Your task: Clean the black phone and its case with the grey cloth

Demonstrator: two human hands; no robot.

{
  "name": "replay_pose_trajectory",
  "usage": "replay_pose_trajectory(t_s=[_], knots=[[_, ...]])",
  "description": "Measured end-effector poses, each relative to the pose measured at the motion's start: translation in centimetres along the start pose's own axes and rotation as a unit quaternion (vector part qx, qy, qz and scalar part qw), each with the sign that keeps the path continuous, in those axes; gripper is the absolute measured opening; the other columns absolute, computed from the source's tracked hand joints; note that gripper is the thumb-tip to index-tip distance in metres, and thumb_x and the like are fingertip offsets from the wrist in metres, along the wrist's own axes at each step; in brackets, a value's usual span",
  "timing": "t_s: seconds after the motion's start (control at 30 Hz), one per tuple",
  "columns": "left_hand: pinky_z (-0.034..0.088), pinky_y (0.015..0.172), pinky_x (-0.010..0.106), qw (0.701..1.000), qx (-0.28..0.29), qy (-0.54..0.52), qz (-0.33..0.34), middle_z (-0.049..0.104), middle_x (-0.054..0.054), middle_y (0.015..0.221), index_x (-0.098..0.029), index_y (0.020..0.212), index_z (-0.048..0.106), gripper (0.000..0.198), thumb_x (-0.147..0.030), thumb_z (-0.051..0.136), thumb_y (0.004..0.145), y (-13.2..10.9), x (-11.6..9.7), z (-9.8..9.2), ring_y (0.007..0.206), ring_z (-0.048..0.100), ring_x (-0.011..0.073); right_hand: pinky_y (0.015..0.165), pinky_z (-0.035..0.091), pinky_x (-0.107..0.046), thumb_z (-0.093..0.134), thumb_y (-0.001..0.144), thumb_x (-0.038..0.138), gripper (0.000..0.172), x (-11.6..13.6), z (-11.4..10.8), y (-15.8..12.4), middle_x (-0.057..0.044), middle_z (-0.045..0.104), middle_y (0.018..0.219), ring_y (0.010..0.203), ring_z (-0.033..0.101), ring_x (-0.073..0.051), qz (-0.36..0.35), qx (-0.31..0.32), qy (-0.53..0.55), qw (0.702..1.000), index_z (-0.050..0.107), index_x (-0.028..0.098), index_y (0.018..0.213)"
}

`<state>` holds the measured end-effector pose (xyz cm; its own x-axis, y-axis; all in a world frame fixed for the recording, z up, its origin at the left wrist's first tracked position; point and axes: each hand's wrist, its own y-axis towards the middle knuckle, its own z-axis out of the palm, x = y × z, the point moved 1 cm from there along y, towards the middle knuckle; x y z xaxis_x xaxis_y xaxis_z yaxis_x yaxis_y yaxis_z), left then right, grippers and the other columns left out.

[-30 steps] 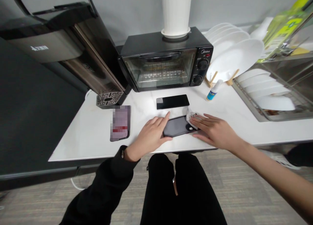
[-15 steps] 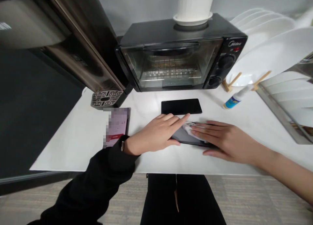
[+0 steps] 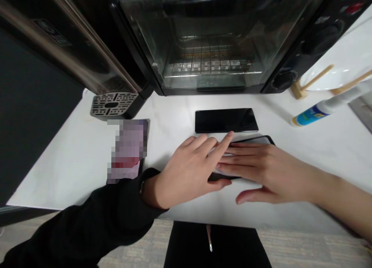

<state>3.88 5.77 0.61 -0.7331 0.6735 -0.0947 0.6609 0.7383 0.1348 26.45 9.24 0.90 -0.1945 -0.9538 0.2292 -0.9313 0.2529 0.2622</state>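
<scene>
Left hand (image 3: 193,167): on left end of case (image 3: 260,140), palm down, index stretched toward far side, thumb at near edge; cannot tell if it is clamped on the case or just bracing it.
Right hand (image 3: 261,169): flat over middle of case, fingers straight and pointing left, thumb spread to the near side, not gripping.
Hands: close together, right fingertips tucked in by left index and thumb; cannot tell if they touch.
Case: on tabletop (image 3: 173,113), near side, mostly covered by hands; grey inside and dark rim show at far right corner.
Wipe (image 3: 223,172): pale bit under right fingers, mostly hidden.
Black phone (image 3: 226,120): flat, screen dark, just far of case, left index tip right by its near edge.
Pink phone (image 3: 130,140): left of hands, screen lit, pixelated; near end by the black sleeve (image 3: 116,211).
Bottle (image 3: 310,114): far right, blue label, white top; looks tilted.
Oven (image 3: 212,91): far side, door shut, wire rack inside.
Drip tray (image 3: 112,104): far left, slotted, at foot of dispenser (image 3: 95,62).
Plate (image 3: 348,72): far right, white, by wooden stand (image 3: 316,80).
</scene>
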Motion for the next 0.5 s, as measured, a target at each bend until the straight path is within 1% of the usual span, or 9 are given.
replay_pose_trajectory(t_s=[0.1, 0.13, 0.17, 0.23, 0.3, 0.33, 0.4, 0.43, 0.5], knots=[[0.047, 0.097, 0.043, 1.0, -0.004, 0.019, -0.018, 0.065, 0.01, 0.122, -0.009, 0.166, 0.028, 0.102, -0.067, 0.068, 0.091, -0.2, -0.3, -0.2, 0.112, 0.058, 0.0295, 0.107, 0.061, -0.05, 0.059, 0.105, 0.043, 0.038, -0.8, -0.8, -1.4, -0.007, 0.083, 0.12, 0.111, 0.079, -0.027, 0.052, -0.065, -0.095, 0.992, 0.076, 0.014, 0.122], [0.047, 0.095, 0.043, 0.999, -0.007, 0.024, -0.028, 0.065, 0.01, 0.122, -0.008, 0.165, 0.03, 0.101, -0.066, 0.069, 0.091, -0.3, -0.4, -0.2, 0.111, 0.058, 0.0297, 0.102, 0.063, -0.049, 0.061, 0.105, 0.038, 0.032, -0.5, -0.7, -1.6, -0.007, 0.084, 0.113, 0.102, 0.081, -0.027, 0.071, -0.086, -0.124, 0.986, 0.079, 0.013, 0.114], [0.047, 0.093, 0.044, 0.999, -0.008, 0.027, -0.035, 0.066, 0.01, 0.121, -0.008, 0.164, 0.032, 0.101, -0.067, 0.069, 0.091, -0.3, -0.5, -0.3, 0.109, 0.058, 0.0297, 0.1, 0.064, -0.048, 0.061, 0.105, 0.034, 0.029, 0.0, -0.5, -1.5, -0.008, 0.085, 0.11, 0.099, 0.082, -0.027, 0.083, -0.099, -0.139, 0.982, 0.08, 0.013, 0.11], [0.047, 0.09, 0.044, 0.999, -0.008, 0.026, -0.041, 0.066, 0.009, 0.116, -0.008, 0.163, 0.034, 0.1, -0.067, 0.069, 0.09, -0.3, -0.7, -0.3, 0.105, 0.059, 0.0292, 0.102, 0.063, -0.045, 0.057, 0.106, 0.035, 0.035, 1.4, 0.4, -1.0, -0.01, 0.082, 0.121, 0.112, 0.079, -0.028, 0.076, -0.088, -0.115, 0.987, 0.078, 0.011, 0.117], [0.047, 0.087, 0.044, 0.999, -0.008, 0.023, -0.041, 0.066, 0.007, 0.111, -0.008, 0.163, 0.035, 0.098, -0.063, 0.069, 0.09, -0.3, -0.8, -0.3, 0.102, 0.059, 0.0285, 0.111, 0.059, -0.044, 0.052, 0.108, 0.046, 0.049, 2.6, 1.2, -0.6, -0.011, 0.074, 0.139, 0.13, 0.071, -0.029, 0.045, -0.047, -0.059, 0.996, 0.071, 0.009, 0.134], [0.047, 0.086, 0.044, 0.999, -0.007, 0.022, -0.04, 0.066, 0.007, 0.11, -0.008, 0.164, 0.034, 0.097, -0.062, 0.069, 0.09, -0.3, -0.8, -0.2, 0.101, 0.059, 0.0283, 0.114, 0.057, -0.045, 0.05, 0.108, 0.05, 0.054, 2.8, 1.3, -0.4, -0.01, 0.071, 0.144, 0.135, 0.068, -0.028, 0.035, -0.034, -0.041, 0.998, 0.068, 0.01, 0.139], [0.048, 0.086, 0.044, 0.999, -0.009, 0.026, -0.039, 0.066, 0.008, 0.111, -0.009, 0.164, 0.034, 0.098, -0.062, 0.069, 0.089, -0.4, -0.8, -0.2, 0.102, 0.059, 0.029, 0.11, 0.059, -0.046, 0.05, 0.108, 0.049, 0.051, 2.4, 1.0, -0.6, -0.01, 0.075, 0.138, 0.129, 0.072, -0.028, 0.061, -0.046, -0.06, 0.995, 0.07, 0.011, 0.136], [0.048, 0.086, 0.045, 0.999, -0.011, 0.031, -0.04, 0.066, 0.009, 0.113, -0.009, 0.164, 0.034, 0.099, -0.063, 0.07, 0.089, -0.4, -0.8, -0.1, 0.103, 0.059, 0.0298, 0.104, 0.062, -0.047, 0.051, 0.108, 0.045, 0.045, 2.0, 0.6, -0.7, -0.01, 0.079, 0.13, 0.119, 0.076, -0.029, 0.098, -0.063, -0.091, 0.989, 0.074, 0.013, 0.129], [0.049, 0.087, 0.046, 0.998, -0.015, 0.04, -0.048, 0.065, 0.011, 0.116, -0.007, 0.162, 0.037, 0.1, -0.063, 0.072, 0.087, -0.5, -0.7, -0.1, 0.104, 0.059, 0.0313, 0.087, 0.066, -0.046, 0.055, 0.107, 0.038, 0.037, 1.2, -0.1, -1.1, -0.01, 0.084, 0.111, 0.098, 0.082, -0.03, 0.185, -0.096, -0.167, 0.964, 0.08, 0.013, 0.114]])
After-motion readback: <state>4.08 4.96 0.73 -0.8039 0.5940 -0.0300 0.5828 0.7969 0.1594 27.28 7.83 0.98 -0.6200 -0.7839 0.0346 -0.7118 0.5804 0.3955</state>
